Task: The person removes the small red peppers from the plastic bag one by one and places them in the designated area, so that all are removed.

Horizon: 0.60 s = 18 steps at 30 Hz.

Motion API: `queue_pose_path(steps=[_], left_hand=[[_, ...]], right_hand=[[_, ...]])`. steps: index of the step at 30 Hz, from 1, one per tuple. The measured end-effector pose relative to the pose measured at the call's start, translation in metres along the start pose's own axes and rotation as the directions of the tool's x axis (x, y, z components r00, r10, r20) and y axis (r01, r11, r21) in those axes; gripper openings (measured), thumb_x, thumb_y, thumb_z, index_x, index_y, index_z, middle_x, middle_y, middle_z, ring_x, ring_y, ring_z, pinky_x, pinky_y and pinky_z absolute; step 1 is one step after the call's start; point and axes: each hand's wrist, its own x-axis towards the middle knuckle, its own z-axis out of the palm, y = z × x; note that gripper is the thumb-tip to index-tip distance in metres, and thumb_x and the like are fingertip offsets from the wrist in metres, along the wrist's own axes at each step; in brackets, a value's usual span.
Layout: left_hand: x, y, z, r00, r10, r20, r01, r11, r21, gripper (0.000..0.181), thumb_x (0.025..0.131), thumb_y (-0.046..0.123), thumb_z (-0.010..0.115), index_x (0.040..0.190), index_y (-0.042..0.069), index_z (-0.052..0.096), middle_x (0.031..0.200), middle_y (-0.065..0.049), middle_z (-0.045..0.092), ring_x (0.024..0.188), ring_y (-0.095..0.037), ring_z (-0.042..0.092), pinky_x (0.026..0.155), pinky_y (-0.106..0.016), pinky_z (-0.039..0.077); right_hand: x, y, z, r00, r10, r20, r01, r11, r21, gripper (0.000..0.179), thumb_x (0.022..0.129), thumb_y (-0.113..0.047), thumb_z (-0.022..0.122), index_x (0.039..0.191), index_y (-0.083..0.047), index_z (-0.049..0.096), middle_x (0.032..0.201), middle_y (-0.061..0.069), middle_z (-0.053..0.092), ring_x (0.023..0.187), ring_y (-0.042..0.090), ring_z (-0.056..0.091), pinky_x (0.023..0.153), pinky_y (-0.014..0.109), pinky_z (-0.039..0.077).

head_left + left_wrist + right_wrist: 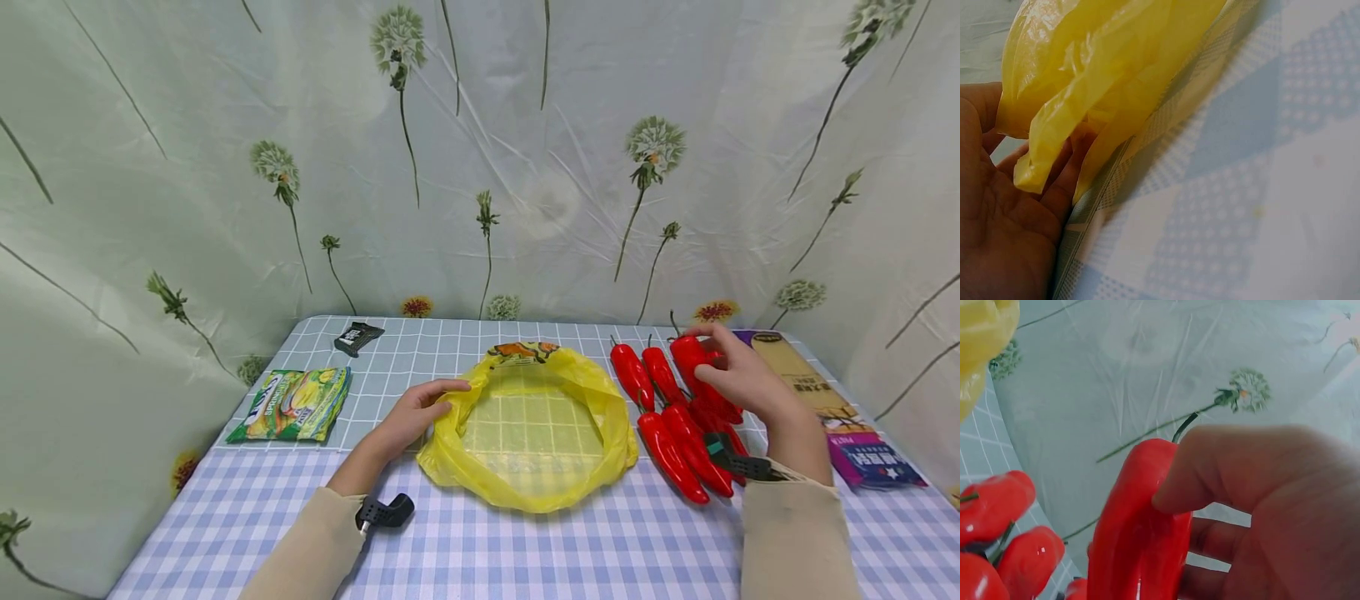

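Note:
A yellow plastic bag (525,496) lies spread on the table with its wide mouth facing up. At its left rim, my left hand (408,417) holds the plastic between thumb and fingers; the left wrist view shows the bag's folds (1104,75) hiding some fingertips of that hand (1016,219). To the right, my right hand (738,367) pinches a red chili pepper (686,354) near its stem end. This pepper (1141,519) stands upright in the right wrist view, with the thumb pressed on its side. Several more red chili peppers (667,458) lie in a pile beside the bag.
On the left sits a green and yellow snack packet (296,404), with a small black packet (358,337) behind it. A purple and gold pasta package (810,383) lies at the far right, past my right hand. A flowered curtain (555,167) hangs behind the table.

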Motion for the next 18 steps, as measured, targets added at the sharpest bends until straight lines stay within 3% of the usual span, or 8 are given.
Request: queue_pose_path(steps=[6,18], left_hand=[[0.0,0.001,0.0,1.0,-0.005,0.006,0.005,1.0,0.004,0.04,0.098,0.002,0.048,0.133,0.011,0.063,0.148,-0.009,0.054,0.145,-0.029,0.041,0.121,-0.052,0.029],[-0.001,0.001,-0.001,1.0,-0.014,0.004,0.014,1.0,0.018,0.04,0.098,0.004,0.049,0.134,0.014,0.063,0.148,-0.006,0.055,0.144,-0.026,0.042,0.12,-0.047,0.033]], right_hand=[[-0.003,0.014,-0.005,0.999,0.036,-0.008,-0.036,0.999,-0.007,0.069,0.089,-0.01,0.061,0.148,0.0,0.026,0.138,0.035,0.041,0.117,0.055,0.05,0.079,0.052,0.061],[-0.011,0.042,-0.017,0.992,0.112,0.065,-0.105,0.989,-0.104,0.064,0.091,-0.014,0.065,0.14,0.008,0.03,0.125,0.041,0.048,0.106,0.048,0.058,0.075,0.045,0.062]])
